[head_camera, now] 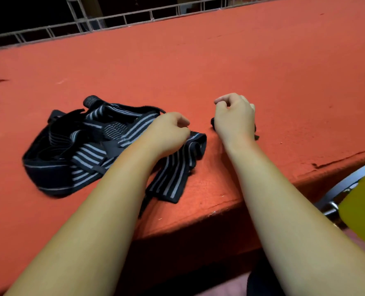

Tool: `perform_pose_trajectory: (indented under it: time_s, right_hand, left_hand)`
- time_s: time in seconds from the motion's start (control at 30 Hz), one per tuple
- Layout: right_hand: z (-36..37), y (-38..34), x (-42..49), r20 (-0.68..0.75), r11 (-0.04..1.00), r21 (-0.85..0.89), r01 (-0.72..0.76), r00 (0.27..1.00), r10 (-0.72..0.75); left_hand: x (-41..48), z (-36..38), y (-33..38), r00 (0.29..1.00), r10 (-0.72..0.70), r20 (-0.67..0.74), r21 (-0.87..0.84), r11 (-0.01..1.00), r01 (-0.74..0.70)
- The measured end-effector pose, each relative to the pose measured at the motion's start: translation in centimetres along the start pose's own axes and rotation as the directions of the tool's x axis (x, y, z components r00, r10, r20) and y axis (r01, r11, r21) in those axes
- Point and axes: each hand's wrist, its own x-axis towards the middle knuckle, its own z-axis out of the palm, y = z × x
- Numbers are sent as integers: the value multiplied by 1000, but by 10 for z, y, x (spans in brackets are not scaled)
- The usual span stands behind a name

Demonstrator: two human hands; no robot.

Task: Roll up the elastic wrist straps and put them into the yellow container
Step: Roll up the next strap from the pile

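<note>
Here we are over the red table (pixel 262 60), and the elastic wrist straps (pixel 74 146) lie in a loose tangled heap, black with grey stripes, none of them rolled that I can see. On the heap's right edge the left hand (pixel 166 133) comes in with fingers curled, thumb and fingertips pinching the folded end of one striped strap (pixel 173 178), which trails from the heap toward the near edge of the table. Just right of the heap, apart from it, the right hand (pixel 235 118) is clenched knuckles-up around a black piece (pixel 212 122) (dark fabric pokes out on both sides of the hand, but most of it is hidden, so I cannot tell whether it is a roll). Well to the right of the heap and below the table's edge, at the frame's corner, sits the yellow container (pixel 361 210), only partly in view. Beyond the heap, past the far side of the table, runs a white railing (pixel 113 20) against the dark.
</note>
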Motion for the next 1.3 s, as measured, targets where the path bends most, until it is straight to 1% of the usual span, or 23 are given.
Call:
perform_pose_trajectory:
  time_s: [0.07, 0.17, 0.27, 0.37, 0.43, 0.5, 0.57, 0.63, 0.7, 0.8, 0.9, 1.0, 1.07, 1.13, 1.2, 1.3]
  right_hand:
    - [9, -18, -11, 43, 998, 58, 1, 999, -4]
    - [25, -44, -28, 136, 988, 155, -17, 991, -4]
    - [42, -68, -46, 233, 976, 216, 2, 971, -53]
    - [59, -90, -64, 357, 960, 282, 5, 928, -110]
    - [71, -99, -77, 438, 957, 289, 0, 889, -133]
    - [83, -106, -89, 495, 957, 289, -4, 857, -146]
    - [94, -113, -100, 545, 961, 277, -10, 825, -149]
    - [103, -118, -108, 580, 965, 263, -7, 800, -153]
    - [110, -120, -113, 597, 974, 225, 24, 787, -157]
    - [119, -118, -114, 616, 981, 144, 128, 764, -190]
    - [128, -112, -114, 686, 955, 39, 294, 687, -239]
    - [134, -108, -110, 740, 940, -23, 339, 638, -212]
    - [132, -105, -106, 794, 921, -23, 388, 567, -219]
    - [128, -100, -104, 833, 915, 5, 404, 504, -228]
    - [125, -95, -102, 830, 913, 29, 407, 499, -250]
    - [124, -88, -100, 781, 917, 17, 398, 567, -261]
  left_hand:
    - [-14, -11, -8, 1000, 2, 1, -3, 1000, -2]
    - [-33, -28, -23, 999, -22, -40, -44, 999, 21]
    - [-48, -45, -43, 993, -63, -99, -86, 995, 54]
    - [-59, -61, -66, 969, -161, -188, -155, 979, 133]
    - [-65, -67, -82, 945, -242, -219, -229, 954, 191]
    - [-67, -71, -98, 924, -285, -256, -259, 941, 219]
    - [-69, -76, -115, 892, -312, -328, -226, 943, 246]
    - [-72, -78, -128, 869, -315, -381, -156, 949, 275]
    - [-74, -76, -140, 877, -311, -366, -147, 950, 275]
    - [-73, -72, -148, 904, -304, -302, -228, 943, 241]
    - [-69, -70, -157, 922, -263, -284, -330, 930, 164]
    - [-66, -69, -160, 929, -254, -267, -480, 872, 100]
    - [-64, -68, -160, 934, -258, -249, -587, 807, 67]
    - [-60, -67, -161, 935, -261, -241, -654, 755, 42]
    - [-56, -65, -162, 939, -248, -238, -695, 718, 13]
    - [-49, -62, -160, 954, -219, -204, -725, 689, 3]
